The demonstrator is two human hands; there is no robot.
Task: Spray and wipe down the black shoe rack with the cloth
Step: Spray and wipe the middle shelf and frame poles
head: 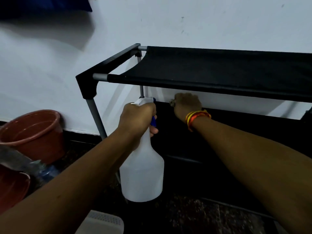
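Observation:
The black shoe rack stands against a white wall, its top fabric shelf stretched between grey tubes and black corner joints. My left hand grips the neck of a white spray bottle with a blue trigger, held upright in front of the rack's left end. My right hand reaches under the top shelf to the back edge of the lower black shelf. Its fingers are closed on a small bunched cloth, of which only a bit shows at the knuckles. Orange and yellow bands circle that wrist.
A brown plastic bucket sits on the floor left of the rack, with another reddish tub and a plastic bottle nearer me. A white perforated object lies at the bottom edge. The floor is dark speckled stone.

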